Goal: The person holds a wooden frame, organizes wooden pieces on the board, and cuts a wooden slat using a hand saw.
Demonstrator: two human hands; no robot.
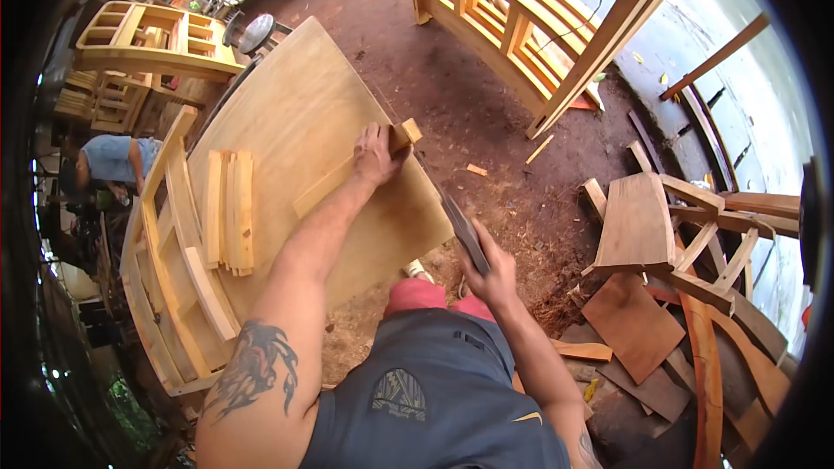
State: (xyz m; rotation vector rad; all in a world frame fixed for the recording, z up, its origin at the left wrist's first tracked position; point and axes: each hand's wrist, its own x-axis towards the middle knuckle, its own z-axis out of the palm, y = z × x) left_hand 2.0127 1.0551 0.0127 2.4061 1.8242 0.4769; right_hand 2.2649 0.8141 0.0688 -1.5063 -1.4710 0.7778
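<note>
A narrow wooden slat (328, 188) lies across a large plywood-topped table (300, 91), its end sticking out past the right edge. My left hand (375, 156) is closed over the slat near that end and presses it against the tabletop. My right hand (493, 267), beside the table's near right corner, is wrapped around the dark handle of what looks like a handsaw (459, 224). The saw is seen nearly edge-on, its thin blade running along the table edge toward the slat's end. Whether the blade touches the slat cannot be made out.
Several cut slats (228, 208) lie on the table's left part, beside a wooden frame (169, 243). A wooden chair frame (638, 221) and scrap boards (632, 326) lie at right. Slatted furniture (486, 22) stands behind. A person in blue (117, 159) bends at far left.
</note>
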